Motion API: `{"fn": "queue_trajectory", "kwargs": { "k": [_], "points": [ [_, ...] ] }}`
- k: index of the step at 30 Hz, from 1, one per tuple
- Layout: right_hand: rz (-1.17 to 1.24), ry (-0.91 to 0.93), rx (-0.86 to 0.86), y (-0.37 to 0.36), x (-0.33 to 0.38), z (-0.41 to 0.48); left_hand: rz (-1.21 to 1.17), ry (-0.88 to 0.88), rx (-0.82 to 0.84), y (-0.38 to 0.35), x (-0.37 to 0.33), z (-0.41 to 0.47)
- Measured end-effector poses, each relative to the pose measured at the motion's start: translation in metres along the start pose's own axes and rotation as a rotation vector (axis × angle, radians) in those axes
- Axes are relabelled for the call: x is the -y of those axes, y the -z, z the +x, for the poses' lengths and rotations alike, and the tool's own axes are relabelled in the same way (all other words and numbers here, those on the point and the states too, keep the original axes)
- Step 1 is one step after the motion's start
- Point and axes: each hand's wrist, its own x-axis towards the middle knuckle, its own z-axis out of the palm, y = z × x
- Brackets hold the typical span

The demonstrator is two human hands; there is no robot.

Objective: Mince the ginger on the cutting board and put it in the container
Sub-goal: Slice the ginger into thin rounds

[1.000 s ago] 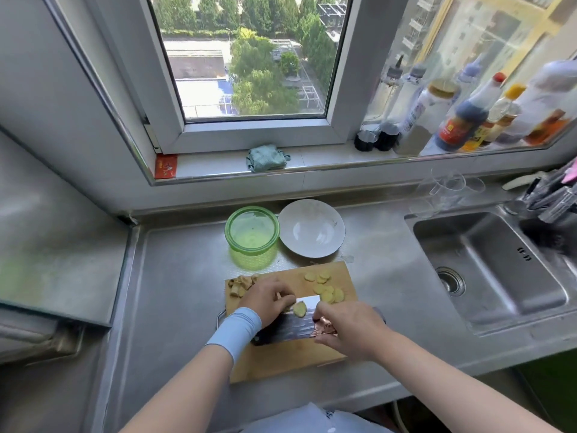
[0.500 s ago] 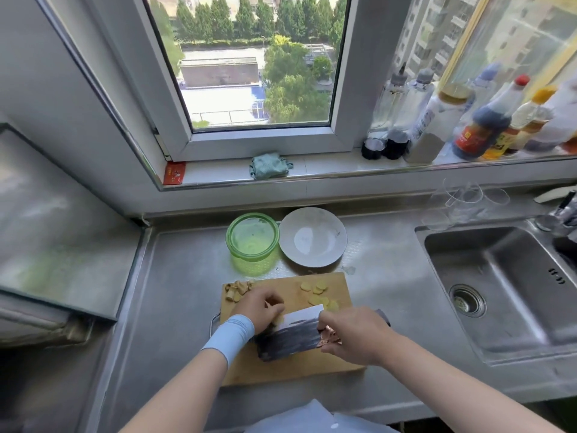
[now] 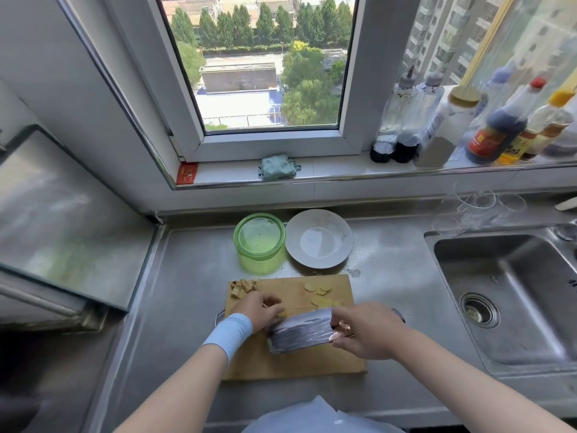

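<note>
left hand pinches a ginger piece on the cutting board; right hand grips the cleaver.

The surface and sink are brushed steel with a dull sheen, the board matt pale wood, the knife blade shiny reflective metal, the container translucent green plastic, the plate glossy white, the rag soft cloth.

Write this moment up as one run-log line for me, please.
stage: slicing ginger | left hand: holds ginger piece on cutting board | right hand: grips cleaver | ginger slices: loose on board | green container: behind board
</note>
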Motion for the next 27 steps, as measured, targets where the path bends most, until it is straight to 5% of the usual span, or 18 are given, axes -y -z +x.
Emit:
{"fn": "queue_trajectory", "kwargs": {
  "k": [5, 12, 22, 27],
  "points": [
    [0.167, -0.174, -0.003, -0.006, -0.009, -0.002, -0.021, 0.013, -0.156, 0.013, 0.03, -0.007],
    [0.777, -0.421, -0.028, -0.027, 0.022, 0.012, 0.255, -0.184, -0.089, -0.014, 0.046, -0.025],
    [0.953, -0.522, -0.103, -0.058, 0.057, 0.029, 0.036, -0.14, -0.127, -0.009, 0.067, -0.024],
    [1.023, -0.549, -0.131, -0.063, 0.068, 0.036, 0.112, -0.37, -0.265, -0.011, 0.076, -0.018]
  ]
}}
